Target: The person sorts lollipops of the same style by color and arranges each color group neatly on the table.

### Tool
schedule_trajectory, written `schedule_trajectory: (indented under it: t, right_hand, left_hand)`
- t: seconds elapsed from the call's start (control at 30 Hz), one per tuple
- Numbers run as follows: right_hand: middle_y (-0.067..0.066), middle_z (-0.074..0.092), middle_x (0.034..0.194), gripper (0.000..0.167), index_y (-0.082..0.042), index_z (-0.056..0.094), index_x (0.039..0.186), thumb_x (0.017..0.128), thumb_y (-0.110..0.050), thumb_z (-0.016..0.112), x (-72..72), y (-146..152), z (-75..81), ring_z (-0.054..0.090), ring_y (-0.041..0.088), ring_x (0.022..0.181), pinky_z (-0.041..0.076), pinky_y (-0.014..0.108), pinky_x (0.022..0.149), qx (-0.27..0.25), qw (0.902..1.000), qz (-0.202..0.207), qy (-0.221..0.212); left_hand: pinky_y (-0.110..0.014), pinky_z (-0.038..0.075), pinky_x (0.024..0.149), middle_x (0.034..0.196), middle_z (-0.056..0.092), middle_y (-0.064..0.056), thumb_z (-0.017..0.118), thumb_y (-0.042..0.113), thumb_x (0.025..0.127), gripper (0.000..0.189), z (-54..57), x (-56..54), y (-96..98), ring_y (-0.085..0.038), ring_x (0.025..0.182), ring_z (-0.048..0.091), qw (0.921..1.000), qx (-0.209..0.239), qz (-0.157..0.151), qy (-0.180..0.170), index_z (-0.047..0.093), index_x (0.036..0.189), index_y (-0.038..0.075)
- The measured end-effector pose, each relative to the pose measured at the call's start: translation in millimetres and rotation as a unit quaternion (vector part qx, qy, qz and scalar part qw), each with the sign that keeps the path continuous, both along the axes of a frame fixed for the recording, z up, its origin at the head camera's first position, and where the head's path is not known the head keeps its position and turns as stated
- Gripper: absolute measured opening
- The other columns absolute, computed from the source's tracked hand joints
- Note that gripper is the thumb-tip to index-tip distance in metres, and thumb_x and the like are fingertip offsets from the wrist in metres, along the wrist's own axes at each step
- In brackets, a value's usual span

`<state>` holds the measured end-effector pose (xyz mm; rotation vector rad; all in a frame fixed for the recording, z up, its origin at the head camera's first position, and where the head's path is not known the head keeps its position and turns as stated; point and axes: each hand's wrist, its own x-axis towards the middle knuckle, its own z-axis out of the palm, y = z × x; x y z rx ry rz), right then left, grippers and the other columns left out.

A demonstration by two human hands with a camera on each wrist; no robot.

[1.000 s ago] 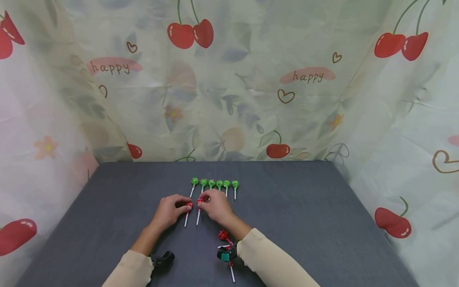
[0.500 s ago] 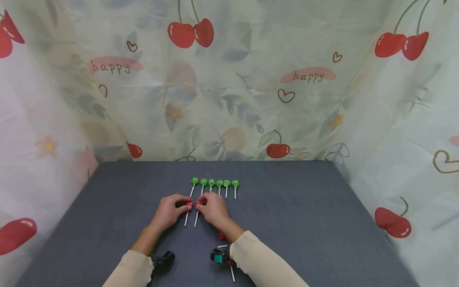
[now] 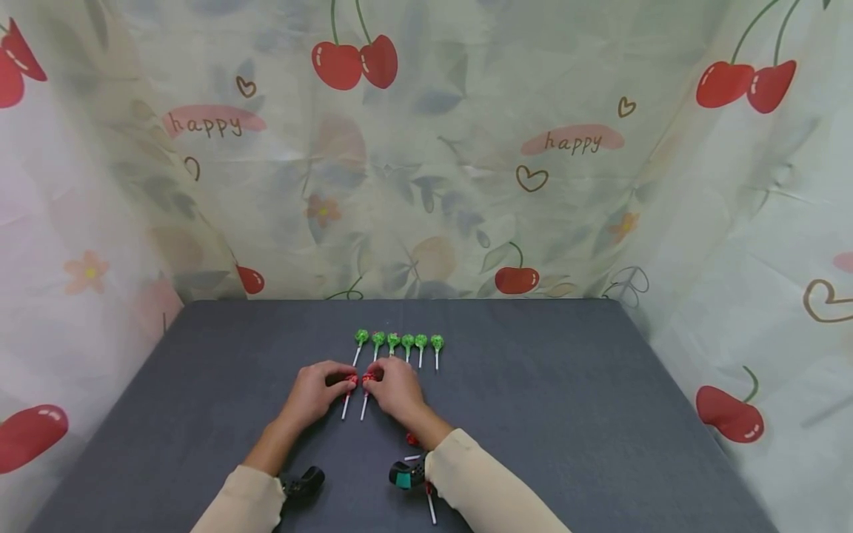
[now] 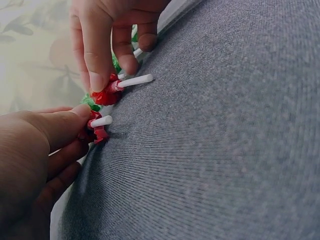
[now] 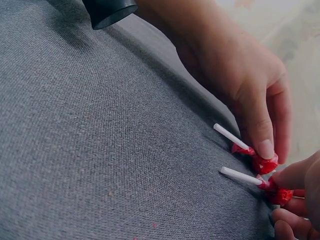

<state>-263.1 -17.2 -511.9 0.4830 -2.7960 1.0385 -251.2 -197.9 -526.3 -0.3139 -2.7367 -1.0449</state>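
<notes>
The grey table (image 3: 533,400) bears six green lollipops (image 3: 408,340); red lollipops (image 3: 412,440) lie nearer.

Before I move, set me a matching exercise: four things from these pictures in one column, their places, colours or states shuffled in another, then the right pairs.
1. green lollipops
2. left hand
3. tabletop
4. backdrop

A. dark grey
B. printed with cherries
C. lined up in a row
D. pinches the leftmost red lollipop

Pairs: 1-C; 2-D; 3-A; 4-B
</notes>
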Motion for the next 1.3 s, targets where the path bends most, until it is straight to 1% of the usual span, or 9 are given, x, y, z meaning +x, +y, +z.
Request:
schedule_trajectory:
  t: [0.1,0.2,0.37,0.77,1.03,1.3]
  right_hand:
    - [-0.007,0.064,0.080,0.015,-0.013,0.075,0.093,0.081,-0.021,0.079,0.5,0.1,0.7,0.057,0.009,0.073,0.046,0.027,0.068,-0.003,1.0000,0.000,-0.004]
    - [-0.007,0.063,0.080,0.015,-0.013,0.075,0.093,0.082,-0.022,0.079,0.6,-0.1,1.1,0.056,0.009,0.072,0.046,0.027,0.067,-0.006,0.9999,0.000,-0.010]
    - [-0.007,0.062,0.079,0.015,-0.013,0.075,0.093,0.081,-0.022,0.080,0.5,0.1,1.1,0.056,0.009,0.072,0.046,0.027,0.068,-0.005,1.0000,-0.002,-0.009]
    - [-0.006,0.063,0.082,0.016,-0.013,0.074,0.094,0.081,-0.021,0.080,1.4,0.4,2.8,0.057,0.010,0.075,0.046,0.028,0.069,-0.010,0.9999,-0.003,-0.009]
    - [-0.006,0.064,0.084,0.015,-0.014,0.074,0.095,0.082,-0.020,0.079,-1.0,0.6,1.2,0.058,0.010,0.076,0.047,0.028,0.070,-0.008,0.9998,0.001,-0.020]
    - [-0.005,0.067,0.086,0.016,-0.015,0.074,0.096,0.082,-0.019,0.079,-2.5,1.6,1.4,0.060,0.010,0.078,0.047,0.029,0.070,-0.017,0.9996,0.006,-0.022]
  left_hand:
    - [-0.047,0.049,0.088,0.101,0.071,-0.003,0.079,0.020,0.082,0.023,0.0,-0.3,-0.7,-0.024,0.097,0.065,1.0000,-0.003,-0.003,0.004,0.076,0.104,0.012]
    - [-0.047,0.048,0.088,0.101,0.071,-0.002,0.079,0.021,0.083,0.023,1.1,-0.5,-1.3,-0.023,0.097,0.065,1.0000,-0.001,-0.003,0.000,0.076,0.104,0.013]
    - [-0.045,0.048,0.089,0.102,0.071,-0.002,0.079,0.021,0.083,0.023,1.9,-0.1,-1.5,-0.022,0.098,0.064,1.0000,0.003,-0.007,-0.006,0.076,0.105,0.014]
    - [-0.046,0.049,0.088,0.101,0.071,-0.003,0.080,0.019,0.082,0.024,1.6,1.2,-1.6,-0.024,0.097,0.065,0.9998,0.015,-0.006,0.008,0.076,0.104,0.012]
    - [-0.045,0.048,0.089,0.102,0.071,-0.002,0.079,0.020,0.083,0.024,1.4,0.8,-1.0,-0.022,0.097,0.064,0.9999,0.014,-0.008,-0.003,0.076,0.105,0.013]
    - [-0.046,0.049,0.088,0.100,0.071,-0.002,0.079,0.019,0.082,0.023,0.2,0.5,-1.1,-0.023,0.097,0.065,0.9998,0.013,-0.012,0.010,0.076,0.104,0.013]
